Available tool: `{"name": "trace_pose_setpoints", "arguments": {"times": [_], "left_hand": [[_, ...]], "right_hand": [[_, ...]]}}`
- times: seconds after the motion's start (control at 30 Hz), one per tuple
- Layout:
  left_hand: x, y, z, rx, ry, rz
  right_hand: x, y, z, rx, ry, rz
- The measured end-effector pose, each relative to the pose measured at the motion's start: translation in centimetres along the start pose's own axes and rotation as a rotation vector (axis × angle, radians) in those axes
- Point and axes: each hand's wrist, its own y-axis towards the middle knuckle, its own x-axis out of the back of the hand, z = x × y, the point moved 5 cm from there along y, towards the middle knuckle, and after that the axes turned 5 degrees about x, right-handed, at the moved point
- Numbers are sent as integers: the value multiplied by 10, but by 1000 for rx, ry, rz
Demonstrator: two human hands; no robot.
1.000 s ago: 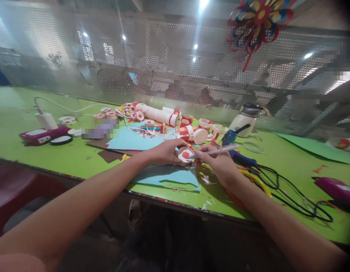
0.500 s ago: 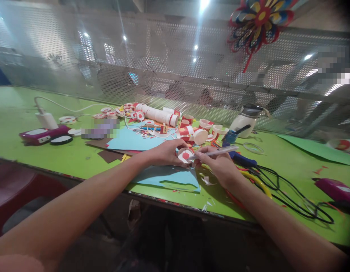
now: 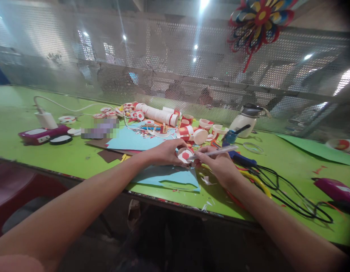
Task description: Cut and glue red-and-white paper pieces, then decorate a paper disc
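Note:
Near the table's front edge, my left hand [image 3: 167,152] is closed around a small round paper disc [image 3: 185,155], white with a red shape in its middle. A slim pale pen [image 3: 217,152] lies in the grip of my right hand [image 3: 220,165], its tip at the disc's right side. Below both hands a blue paper sheet [image 3: 166,177] with a cut-out slot lies on the green table. White paper scraps [image 3: 207,180] are scattered beside it. Behind my hands are red-and-white paper cup pieces [image 3: 200,136] and a long stack of white cups [image 3: 156,113].
A white jug [image 3: 242,121] stands at the back right, with blue-handled tools [image 3: 244,159] and black cables [image 3: 299,196] in front. At left are a purple power strip [image 3: 36,136] with a white charger [image 3: 46,120]. A green sheet [image 3: 313,149] lies far right.

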Motion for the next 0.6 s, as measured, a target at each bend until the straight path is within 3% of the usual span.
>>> {"name": "trace_pose_setpoints", "arguments": {"times": [0.6], "left_hand": [[-1,-1,0,15,21,11]], "right_hand": [[1,1,-4,15,-33,14]]}}
